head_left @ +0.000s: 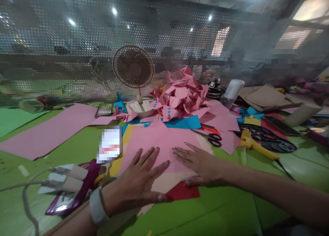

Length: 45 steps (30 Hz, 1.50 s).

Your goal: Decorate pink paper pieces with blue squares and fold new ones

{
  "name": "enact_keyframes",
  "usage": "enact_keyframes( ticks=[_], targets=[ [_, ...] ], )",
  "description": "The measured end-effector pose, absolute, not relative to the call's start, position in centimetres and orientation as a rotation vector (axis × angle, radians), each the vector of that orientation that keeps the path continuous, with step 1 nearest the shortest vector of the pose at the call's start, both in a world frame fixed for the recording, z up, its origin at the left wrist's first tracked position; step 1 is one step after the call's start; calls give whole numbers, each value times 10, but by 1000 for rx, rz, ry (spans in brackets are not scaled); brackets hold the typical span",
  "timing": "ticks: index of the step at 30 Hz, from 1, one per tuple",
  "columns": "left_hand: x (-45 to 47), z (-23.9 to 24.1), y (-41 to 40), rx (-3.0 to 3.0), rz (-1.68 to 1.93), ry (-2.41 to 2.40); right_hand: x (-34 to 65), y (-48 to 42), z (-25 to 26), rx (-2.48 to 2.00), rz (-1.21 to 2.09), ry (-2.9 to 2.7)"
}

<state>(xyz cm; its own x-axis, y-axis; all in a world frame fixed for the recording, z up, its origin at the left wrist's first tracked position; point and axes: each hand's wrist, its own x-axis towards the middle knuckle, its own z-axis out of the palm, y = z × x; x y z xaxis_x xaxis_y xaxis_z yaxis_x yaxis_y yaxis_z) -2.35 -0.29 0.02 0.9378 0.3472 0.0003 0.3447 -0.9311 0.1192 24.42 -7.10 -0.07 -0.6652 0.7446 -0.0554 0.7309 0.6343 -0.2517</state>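
My left hand (140,179) lies flat with fingers spread on a pink paper sheet (159,138) in front of me. My right hand (199,162) rests flat beside it on the same sheet, fingers stretched out toward the left. Neither hand holds anything. A white band sits on my left wrist. Under the pink sheet lie beige, yellow and red paper (182,192) pieces.
A heap of folded pink paper shapes (181,99) sits behind, next to a small desk fan (133,70). Black scissors (213,137) lie right of the sheet, with a yellow glue gun (253,145) further right. A purple power strip (73,188) lies left. A long pink sheet (48,129) covers the green table.
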Motion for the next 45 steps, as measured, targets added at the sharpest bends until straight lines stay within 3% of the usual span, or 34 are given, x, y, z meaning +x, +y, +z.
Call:
enact_keyframes(
  ticks=[14,22,45],
  targets=[
    [-22,10,-9,2980,-67,543,246,-72,5,-1371,317,-2728],
    [-25,8,-9,2976,-54,510,230,-69,-3,-1278,457,-2793],
    [-105,17,-25,3004,-106,577,233,-68,-10,-1336,436,-2795]
  ],
)
